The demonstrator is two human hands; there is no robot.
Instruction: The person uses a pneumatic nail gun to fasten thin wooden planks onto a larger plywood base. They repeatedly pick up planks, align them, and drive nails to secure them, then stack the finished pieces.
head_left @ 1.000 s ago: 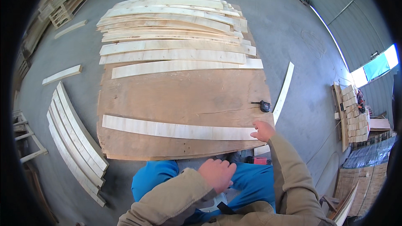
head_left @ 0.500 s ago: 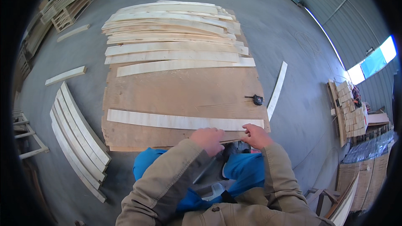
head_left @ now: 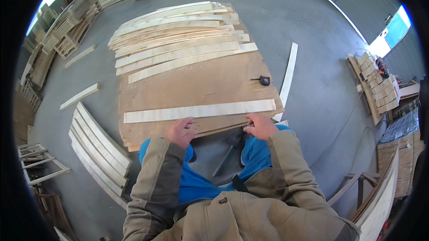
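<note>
i'm looking down at a big brown board [head_left: 196, 84] lying flat on the concrete floor [head_left: 313, 31], and both my hands are sitting at its near edge. my left hand [head_left: 181, 131] is resting knuckles-up on the board near the near edge, fingers curled loosely, gripping nothing that i can make out. my right hand [head_left: 260, 126] is pressing at the near edge towards the right corner, fingers bent; i cannot tell whether it is pinching anything. a single pale plank [head_left: 199, 110] is lying across the board just beyond both hands, running nearly from the left edge to the right edge. a stack of pale planks [head_left: 178, 35] is covering the far half of the board. a small black tape measure [head_left: 264, 80] is sitting near the right edge. a loose plank [head_left: 288, 78] is lying on the floor just off the right edge.
</note>
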